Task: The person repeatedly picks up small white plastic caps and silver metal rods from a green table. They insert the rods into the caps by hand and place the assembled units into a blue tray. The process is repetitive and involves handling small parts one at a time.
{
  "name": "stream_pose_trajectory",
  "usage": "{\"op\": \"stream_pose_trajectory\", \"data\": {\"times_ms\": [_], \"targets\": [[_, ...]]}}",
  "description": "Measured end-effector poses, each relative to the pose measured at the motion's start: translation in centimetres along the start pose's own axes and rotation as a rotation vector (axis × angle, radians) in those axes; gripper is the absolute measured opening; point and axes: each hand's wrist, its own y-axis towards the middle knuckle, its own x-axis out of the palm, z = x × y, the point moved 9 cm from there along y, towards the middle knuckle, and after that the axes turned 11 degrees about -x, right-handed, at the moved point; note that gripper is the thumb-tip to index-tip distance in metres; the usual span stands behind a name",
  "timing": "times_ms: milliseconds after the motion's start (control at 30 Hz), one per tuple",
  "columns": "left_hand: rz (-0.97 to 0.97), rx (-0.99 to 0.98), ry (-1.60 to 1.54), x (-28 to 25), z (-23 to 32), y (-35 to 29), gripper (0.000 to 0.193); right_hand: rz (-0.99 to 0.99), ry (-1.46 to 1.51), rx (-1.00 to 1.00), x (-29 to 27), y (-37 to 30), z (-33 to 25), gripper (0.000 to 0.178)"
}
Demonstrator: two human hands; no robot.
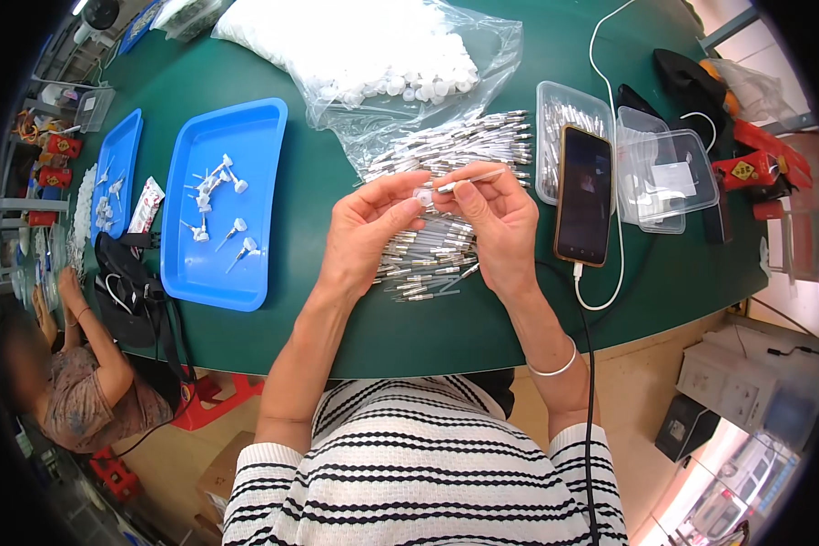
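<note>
Between the thumb and fingers of my left hand (373,223) is a small white plastic cap (423,195). My right hand (496,218) pinches a thin white and silver tube (473,180), its left end close to the cap; whether the two touch I cannot tell. Both hands are held over a large heap of similar thin tubes (428,264) on the green table. Behind the heap a clear plastic bag (409,55) spills many round white caps. Left of my hands, a blue tray (268,209) holds several white caps with thin tubes fitted in them (214,187).
To the right, a phone (582,200) with a white charging cable leans on a clear box of tubes (548,136). Clear lids (669,173) lie beyond it. A second blue tray (129,136), a black bag (123,282) and a seated person (82,373) are at the left.
</note>
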Motion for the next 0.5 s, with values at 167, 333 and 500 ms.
{"op": "stream_pose_trajectory", "data": {"times_ms": [167,333,500], "targets": [[0.026,-0.055,-0.007,-0.5,-0.3,0.0,0.032,0.004,0.036,-0.006,0.1,0.2,-0.4,0.012],[0.051,-0.05,-0.077,-0.3,0.1,-0.2,0.03,-0.07,-0.12,-0.172,0.6,0.1,-1.6,0.012],[0.024,-0.036,-0.083,-0.4,-0.1,0.0,0.033,-0.089,-0.17,-0.154,0.9,-0.2,-1.9,0.012]]}}
